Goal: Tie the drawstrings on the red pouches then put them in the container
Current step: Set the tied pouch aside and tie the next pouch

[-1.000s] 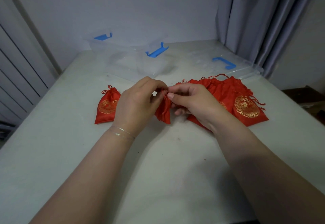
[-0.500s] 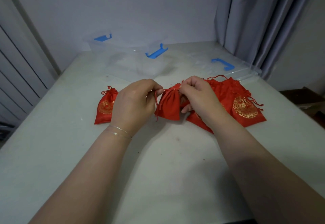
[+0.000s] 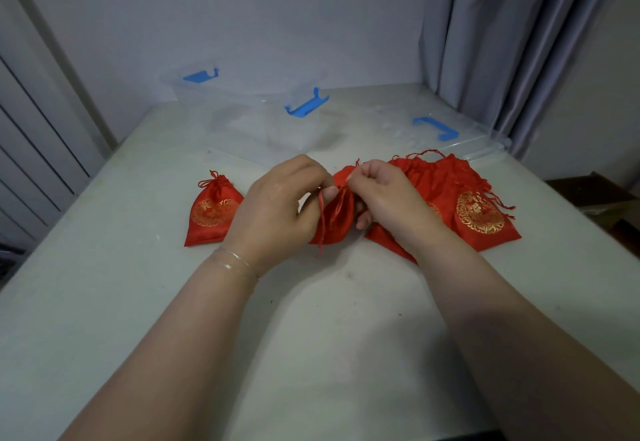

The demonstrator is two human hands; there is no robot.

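Observation:
A small red pouch (image 3: 337, 219) stands between my hands at the table's middle. My left hand (image 3: 277, 208) pinches its red drawstring, whose loose end hangs down past the pouch. My right hand (image 3: 384, 195) pinches the drawstring at the pouch's gathered neck. A tied red pouch (image 3: 213, 214) with a gold emblem lies to the left. A pile of flat red pouches (image 3: 460, 205) with gold emblems lies to the right, partly behind my right hand. The clear plastic container (image 3: 252, 111) with blue latches sits behind, open.
A clear lid (image 3: 446, 136) with a blue latch lies at the back right of the pale table (image 3: 311, 319). Grey curtains hang at the right. The table's right edge drops off near a dark box on the floor.
My hands drew apart on the strings half a second ago, then came back together at the pouch's neck. The pouch now stands more upright with a string end dangling.

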